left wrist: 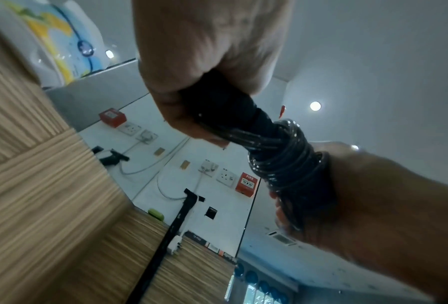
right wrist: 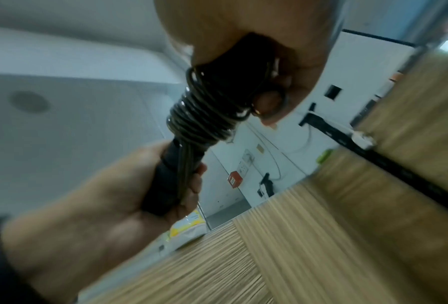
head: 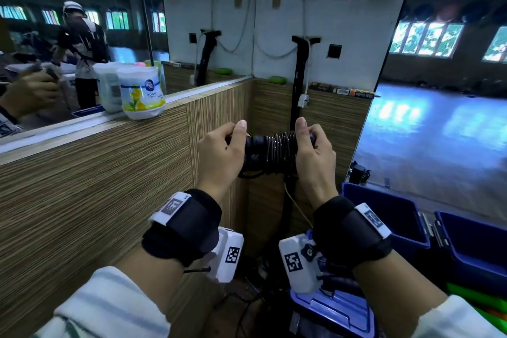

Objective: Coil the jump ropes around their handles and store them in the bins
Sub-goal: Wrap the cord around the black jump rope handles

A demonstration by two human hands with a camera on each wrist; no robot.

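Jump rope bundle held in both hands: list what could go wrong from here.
1. The rope coil sits near the right hand; a short loop seems to hang below it. If the grip loosens before the end is secured, the turns could spring loose.
2. The left hand grips only the handles; they may slip apart.
3. The blue bins lie low to the right; a careless drop could miss one or undo the coil.
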